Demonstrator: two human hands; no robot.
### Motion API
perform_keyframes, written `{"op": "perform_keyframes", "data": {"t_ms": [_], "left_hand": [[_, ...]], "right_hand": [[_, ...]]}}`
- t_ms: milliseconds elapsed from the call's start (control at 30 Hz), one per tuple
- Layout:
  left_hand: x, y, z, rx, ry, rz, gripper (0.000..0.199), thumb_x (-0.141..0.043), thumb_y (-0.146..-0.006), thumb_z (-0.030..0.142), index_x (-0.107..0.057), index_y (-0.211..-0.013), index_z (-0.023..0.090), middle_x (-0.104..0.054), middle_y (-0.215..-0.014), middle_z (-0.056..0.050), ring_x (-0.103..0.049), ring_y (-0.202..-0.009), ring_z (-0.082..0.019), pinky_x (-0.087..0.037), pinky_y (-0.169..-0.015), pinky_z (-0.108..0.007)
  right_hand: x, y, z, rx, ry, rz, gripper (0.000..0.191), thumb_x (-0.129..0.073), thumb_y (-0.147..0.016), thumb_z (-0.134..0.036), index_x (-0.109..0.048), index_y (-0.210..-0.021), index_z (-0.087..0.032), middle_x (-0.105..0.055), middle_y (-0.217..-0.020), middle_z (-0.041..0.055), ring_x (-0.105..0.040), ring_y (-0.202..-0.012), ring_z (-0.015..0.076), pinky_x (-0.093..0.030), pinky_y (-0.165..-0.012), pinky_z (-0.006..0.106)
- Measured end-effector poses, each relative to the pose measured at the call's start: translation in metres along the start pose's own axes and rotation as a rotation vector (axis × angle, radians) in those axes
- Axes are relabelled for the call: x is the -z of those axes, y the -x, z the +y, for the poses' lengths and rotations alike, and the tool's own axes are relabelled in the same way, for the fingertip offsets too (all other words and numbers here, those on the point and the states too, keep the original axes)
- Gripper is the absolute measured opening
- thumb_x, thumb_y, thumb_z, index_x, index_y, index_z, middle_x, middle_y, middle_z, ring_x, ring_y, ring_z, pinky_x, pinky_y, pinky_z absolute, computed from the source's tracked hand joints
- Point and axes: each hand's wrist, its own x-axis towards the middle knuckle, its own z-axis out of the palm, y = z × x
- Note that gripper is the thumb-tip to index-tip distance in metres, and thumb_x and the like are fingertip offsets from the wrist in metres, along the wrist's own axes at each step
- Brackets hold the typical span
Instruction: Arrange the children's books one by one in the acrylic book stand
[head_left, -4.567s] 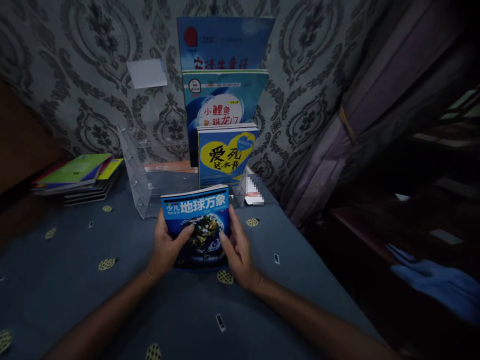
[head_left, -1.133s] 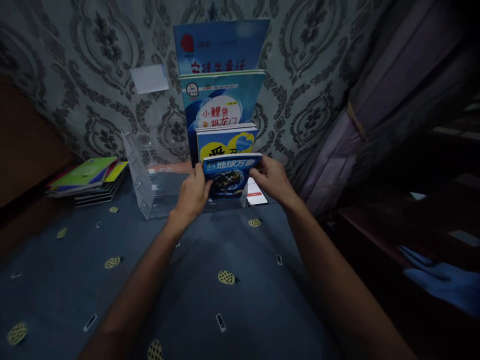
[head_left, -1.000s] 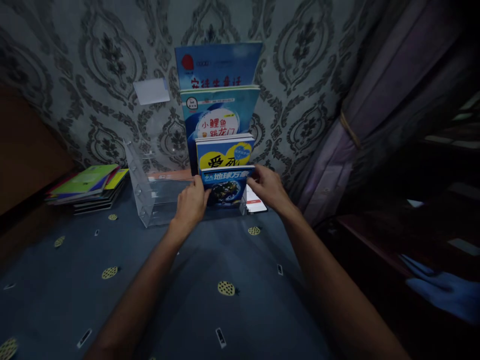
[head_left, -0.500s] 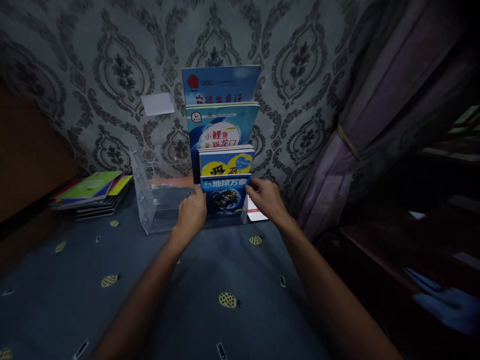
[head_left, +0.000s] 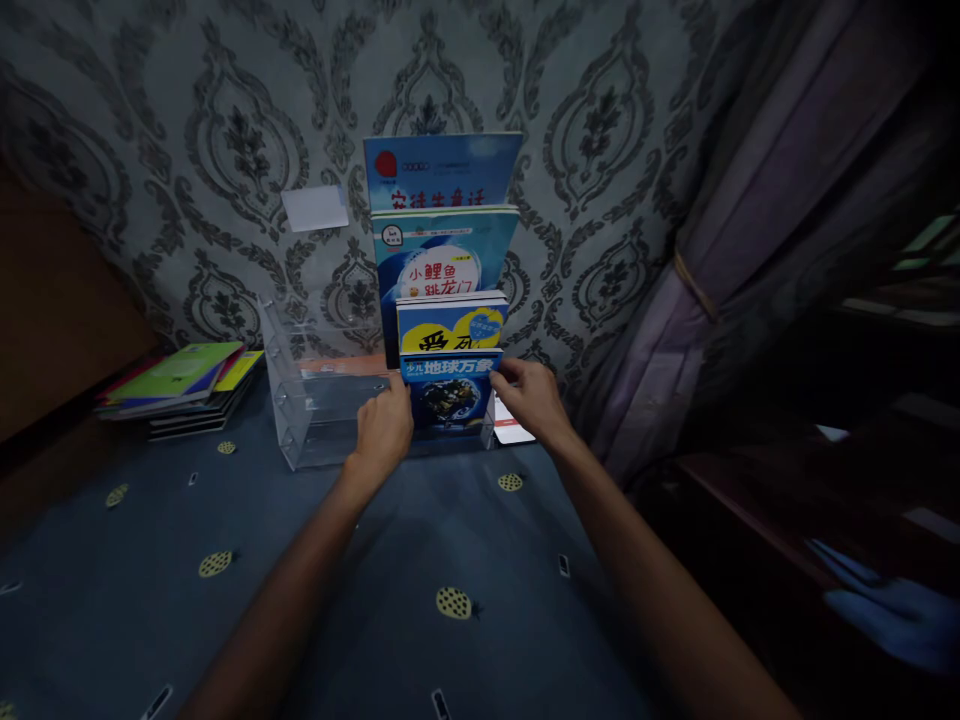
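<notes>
Both hands hold the front book (head_left: pixel 450 400), blue with a globe on its cover, by its two side edges. My left hand (head_left: pixel 384 424) is closed at its left edge, and my right hand (head_left: pixel 531 398) pinches the upper right edge. The book stands upright in the front tier of a clear stepped book rack (head_left: pixel 289 415). Behind it rise a blue and yellow book (head_left: pixel 450 325), a teal book with a white oval (head_left: pixel 442 255), and a taller blue book (head_left: pixel 442 170) at the back. Fingertips behind the front book are hidden.
Left of the rack lies a stack of books (head_left: pixel 176 385) with a green one on top. A lit phone (head_left: pixel 514 430) sits behind my right hand. The blue pineapple-print cloth (head_left: pixel 322 600) covers the table. A tied curtain (head_left: pixel 660 330) hangs to the right.
Almost nothing differs. Both hands stay on the front book's edges, and the blue and yellow book appears shifted very slightly left.
</notes>
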Motion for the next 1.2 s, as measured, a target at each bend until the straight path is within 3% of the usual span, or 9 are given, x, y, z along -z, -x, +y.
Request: {"op": "perform_keyframes", "data": {"t_ms": [567, 700, 833, 1000, 1200], "left_hand": [[0.000, -0.001, -0.003, -0.012, -0.029, -0.015, 0.036, -0.025, -0.106, 0.028, -0.046, -0.132, 0.012, -0.074, -0.106, -0.021, -0.074, -0.099, -0.031, -0.054, -0.084, -0.039], [0.000, -0.001, -0.004, -0.017, -0.036, -0.012, 0.037, -0.027, -0.107, 0.031, -0.045, -0.131, 0.011, -0.074, -0.107, -0.022, -0.074, -0.099, -0.032, -0.055, -0.083, -0.040], [0.000, 0.000, -0.003, -0.022, -0.037, -0.007, 0.037, -0.028, -0.106, 0.030, -0.042, -0.134, 0.010, -0.074, -0.104, -0.021, -0.075, -0.097, -0.031, -0.055, -0.082, -0.039], [0.001, 0.001, -0.003, -0.040, -0.030, -0.013, 0.038, -0.026, -0.106, 0.027, -0.039, -0.137, 0.009, -0.075, -0.103, -0.021, -0.075, -0.098, -0.030, -0.055, -0.083, -0.038], [0.001, 0.001, -0.004, -0.047, -0.009, -0.004, 0.038, -0.026, -0.106, 0.027, -0.039, -0.138, 0.010, -0.075, -0.104, -0.020, -0.074, -0.099, -0.030, -0.055, -0.084, -0.037]], "right_hand": [[0.000, -0.002, 0.003, 0.008, 0.066, -0.008, 0.023, -0.050, -0.083, -0.029, -0.066, -0.069, -0.020, -0.070, -0.069, 0.0044, -0.063, -0.065, 0.0202, -0.041, -0.062, 0.029], [-0.003, -0.002, 0.004, -0.005, -0.038, 0.037, 0.028, -0.052, -0.082, -0.028, -0.073, -0.098, -0.018, -0.077, -0.085, 0.0075, -0.069, -0.077, 0.0235, -0.049, -0.072, 0.033], [-0.008, -0.002, 0.003, 0.050, -0.121, 0.102, 0.044, -0.052, -0.083, -0.028, -0.068, -0.121, -0.015, -0.076, -0.106, 0.0136, -0.070, -0.090, 0.0272, -0.053, -0.079, 0.038], [-0.008, -0.001, 0.001, 0.058, -0.165, 0.039, 0.042, -0.048, -0.085, -0.025, -0.068, -0.120, -0.015, -0.075, -0.104, 0.0124, -0.069, -0.094, 0.0272, -0.054, -0.080, 0.038], [-0.010, 0.000, 0.001, 0.049, -0.202, 0.052, 0.035, -0.049, -0.084, -0.023, -0.072, -0.110, -0.018, -0.076, -0.096, 0.0094, -0.068, -0.088, 0.0253, -0.055, -0.077, 0.035]]}}
